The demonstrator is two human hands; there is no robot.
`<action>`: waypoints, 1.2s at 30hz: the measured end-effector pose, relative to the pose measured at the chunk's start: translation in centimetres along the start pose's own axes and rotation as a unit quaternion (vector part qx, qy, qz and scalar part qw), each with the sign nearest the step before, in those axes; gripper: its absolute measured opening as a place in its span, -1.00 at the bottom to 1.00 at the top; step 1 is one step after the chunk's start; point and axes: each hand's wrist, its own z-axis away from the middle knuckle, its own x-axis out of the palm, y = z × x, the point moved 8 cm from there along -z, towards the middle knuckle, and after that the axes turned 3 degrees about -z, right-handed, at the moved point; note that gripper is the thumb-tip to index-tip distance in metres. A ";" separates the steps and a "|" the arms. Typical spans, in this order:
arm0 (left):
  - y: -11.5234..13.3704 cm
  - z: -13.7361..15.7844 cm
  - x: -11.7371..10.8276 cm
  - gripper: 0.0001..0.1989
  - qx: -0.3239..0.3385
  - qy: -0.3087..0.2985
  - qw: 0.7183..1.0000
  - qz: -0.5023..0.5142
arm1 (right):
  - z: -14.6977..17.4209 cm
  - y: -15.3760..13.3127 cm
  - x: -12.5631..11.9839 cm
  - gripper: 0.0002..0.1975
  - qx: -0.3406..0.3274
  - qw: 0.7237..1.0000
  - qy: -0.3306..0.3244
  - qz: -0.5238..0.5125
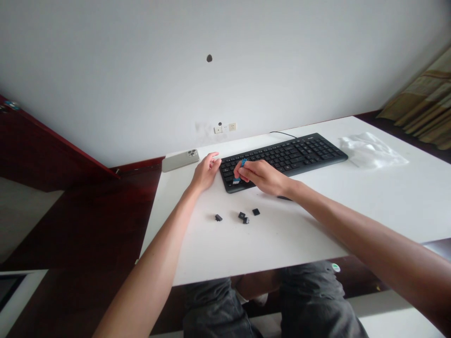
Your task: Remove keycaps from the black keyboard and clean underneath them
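Observation:
A black keyboard (pixel 292 157) lies on the white table at a slant. My right hand (pixel 265 176) pinches a small blue brush (pixel 237 180) over the keyboard's near left corner. The brush's pale tip points down at the keys; my fingers cover most of its handle. At the keyboard's left edge rests my left hand (pixel 206 172), fingers stretched forward and thumb against the frame. Several loose black keycaps lie in front of the keyboard, among them a left one (pixel 218 218), a middle one (pixel 241 215) and a right one (pixel 256 212).
A phone (pixel 180 161) lies by the table's far left edge. Crumpled clear plastic (pixel 374 150) sits right of the keyboard. A dark object (pixel 283 198) shows partly beneath my right wrist. The keyboard's cable (pixel 282 133) runs toward the wall with its sockets (pixel 225 127).

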 end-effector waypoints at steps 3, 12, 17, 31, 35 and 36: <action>-0.1 -0.1 0.1 -0.48 0.003 -0.001 1.000 -0.002 | 0.1 0.2 -0.1 -0.59 0.001 1.000 0.004 0.012; -0.2 0.0 0.1 -0.47 0.009 -0.002 1.000 0.002 | 0.0 1.0 -0.4 -0.55 0.038 0.998 0.006 0.047; -0.3 0.0 0.1 -0.47 0.011 -0.001 1.000 0.003 | -0.1 0.7 -0.4 -0.56 0.032 0.998 0.015 0.044; -0.5 -0.2 0.2 -0.49 0.024 0.003 1.000 0.008 | -0.1 0.5 -1.2 -0.63 0.038 0.996 0.032 0.074; -0.5 -0.2 0.2 -0.49 0.024 0.003 1.000 0.008 | -0.1 0.4 -1.5 -0.62 0.029 0.993 0.050 0.102; -0.4 -0.1 0.1 -0.49 0.024 0.003 1.000 0.005 | -0.1 0.4 -1.7 -0.61 0.028 0.992 0.057 0.108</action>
